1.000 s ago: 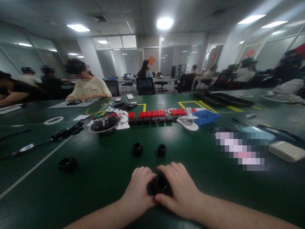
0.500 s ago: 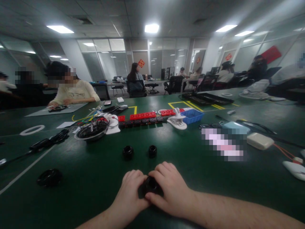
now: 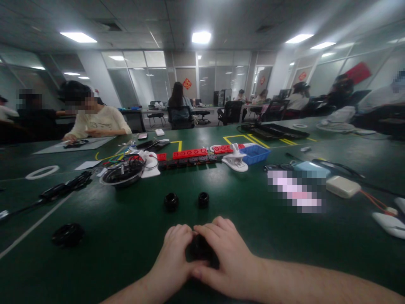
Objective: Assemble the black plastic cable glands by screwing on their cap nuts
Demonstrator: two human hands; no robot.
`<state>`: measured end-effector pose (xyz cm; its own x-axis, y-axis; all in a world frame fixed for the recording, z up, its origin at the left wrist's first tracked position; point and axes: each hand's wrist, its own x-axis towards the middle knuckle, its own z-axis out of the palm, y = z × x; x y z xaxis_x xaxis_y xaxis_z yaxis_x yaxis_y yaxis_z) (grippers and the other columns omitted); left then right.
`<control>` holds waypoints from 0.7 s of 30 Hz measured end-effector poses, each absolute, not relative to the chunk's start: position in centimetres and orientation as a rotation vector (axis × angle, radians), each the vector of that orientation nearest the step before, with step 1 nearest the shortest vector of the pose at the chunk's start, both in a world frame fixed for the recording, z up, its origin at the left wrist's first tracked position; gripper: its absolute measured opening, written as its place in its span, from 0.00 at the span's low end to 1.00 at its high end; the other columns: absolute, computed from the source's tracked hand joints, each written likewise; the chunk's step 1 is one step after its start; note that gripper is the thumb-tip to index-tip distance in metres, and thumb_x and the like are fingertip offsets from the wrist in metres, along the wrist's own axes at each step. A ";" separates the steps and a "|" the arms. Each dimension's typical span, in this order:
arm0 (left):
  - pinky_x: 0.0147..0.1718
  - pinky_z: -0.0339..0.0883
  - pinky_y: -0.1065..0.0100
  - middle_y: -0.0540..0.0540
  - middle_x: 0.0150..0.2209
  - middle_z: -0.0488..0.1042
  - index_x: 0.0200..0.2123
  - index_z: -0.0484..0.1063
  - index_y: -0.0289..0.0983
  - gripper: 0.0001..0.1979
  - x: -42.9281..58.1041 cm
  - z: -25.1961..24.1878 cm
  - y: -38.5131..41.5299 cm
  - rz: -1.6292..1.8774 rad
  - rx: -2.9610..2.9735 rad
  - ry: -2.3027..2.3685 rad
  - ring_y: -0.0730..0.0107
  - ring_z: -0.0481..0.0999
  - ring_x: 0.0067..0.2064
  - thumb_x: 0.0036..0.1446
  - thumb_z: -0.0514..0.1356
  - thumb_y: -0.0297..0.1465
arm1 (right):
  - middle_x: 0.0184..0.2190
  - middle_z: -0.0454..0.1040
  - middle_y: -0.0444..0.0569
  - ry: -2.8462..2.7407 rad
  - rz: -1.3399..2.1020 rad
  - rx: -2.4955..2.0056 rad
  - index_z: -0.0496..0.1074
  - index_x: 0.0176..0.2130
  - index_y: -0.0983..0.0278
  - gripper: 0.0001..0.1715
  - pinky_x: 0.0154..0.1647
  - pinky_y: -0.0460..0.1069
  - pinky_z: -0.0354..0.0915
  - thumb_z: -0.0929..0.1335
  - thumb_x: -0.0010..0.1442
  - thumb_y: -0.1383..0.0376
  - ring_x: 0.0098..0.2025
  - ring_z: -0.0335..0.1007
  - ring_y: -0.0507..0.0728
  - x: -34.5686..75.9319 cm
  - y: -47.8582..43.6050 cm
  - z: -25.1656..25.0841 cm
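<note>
Both hands are closed around a glossy black ring-shaped piece point(image 3: 201, 249) at the near middle of the green table. My left hand point(image 3: 174, 257) grips its left side. My right hand point(image 3: 226, 255) curls over the right side, its thumb meeting the left thumb at the front. The fingers hide much of the piece, and its exact kind is unclear. Beyond the hands stand two smaller black rings, one on the left point(image 3: 171, 202) and one on the right point(image 3: 203, 200). A larger black ring point(image 3: 68, 234) lies off to the left.
A metal bowl point(image 3: 122, 175) of cables, a white clip stand point(image 3: 234, 159), red and black blocks point(image 3: 190, 153) and a blue bin point(image 3: 255, 154) line the middle of the table. On the right lies a beige box point(image 3: 342, 186). A person point(image 3: 99, 120) sits across at the left.
The hands keep hold of the black ring, which appears darker and more covered, its hole less visible. The right thumb has shifted slightly downward. The view has moved a little.
</note>
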<state>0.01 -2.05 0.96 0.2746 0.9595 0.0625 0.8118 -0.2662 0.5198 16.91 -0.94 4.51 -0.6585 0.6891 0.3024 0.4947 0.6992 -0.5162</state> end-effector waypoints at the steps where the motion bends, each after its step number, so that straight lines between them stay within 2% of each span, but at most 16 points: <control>1: 0.37 0.56 0.62 0.48 0.32 0.66 0.30 0.67 0.37 0.10 0.0 1.0 -2.0 0.519 2.157 1.602 0.63 0.64 0.36 0.46 0.59 0.37 | 0.40 0.69 0.47 -2.422 0.560 -0.901 0.63 0.47 0.63 0.30 0.41 0.53 0.53 0.69 0.47 0.53 0.39 0.58 0.57 16.9 -1.0 4.6; 7: 0.35 0.57 0.64 0.49 0.30 0.65 0.25 0.66 0.37 0.09 0.5 1.5 -2.0 0.483 2.120 1.649 0.65 0.63 0.34 0.41 0.62 0.34 | 0.35 0.70 0.47 -2.467 0.477 -0.775 0.65 0.42 0.63 0.24 0.37 0.52 0.52 0.66 0.48 0.52 0.35 0.57 0.56 16.3 -1.4 4.4; 11: 0.36 0.55 0.64 0.50 0.30 0.66 0.26 0.68 0.38 0.03 0.6 1.5 -2.1 0.467 2.191 1.588 0.66 0.63 0.34 0.45 0.58 0.31 | 0.34 0.70 0.47 -2.524 0.330 -0.650 0.65 0.39 0.64 0.23 0.35 0.52 0.52 0.65 0.49 0.50 0.34 0.58 0.56 15.9 -1.6 3.3; 15: 0.37 0.56 0.64 0.49 0.31 0.66 0.29 0.68 0.38 0.05 0.4 1.5 -2.2 0.475 2.173 1.582 0.66 0.63 0.35 0.45 0.57 0.30 | 0.32 0.70 0.48 -2.570 0.166 -0.565 0.66 0.39 0.64 0.23 0.35 0.52 0.51 0.62 0.52 0.49 0.34 0.59 0.57 15.8 -1.9 2.6; 21: 0.37 0.56 0.64 0.49 0.31 0.67 0.28 0.68 0.38 0.04 0.4 1.6 -2.4 0.513 2.157 1.578 0.66 0.64 0.34 0.45 0.55 0.27 | 0.27 0.70 0.47 -2.598 0.100 -0.549 0.66 0.37 0.64 0.19 0.32 0.52 0.51 0.61 0.54 0.53 0.32 0.58 0.56 16.0 -2.2 2.5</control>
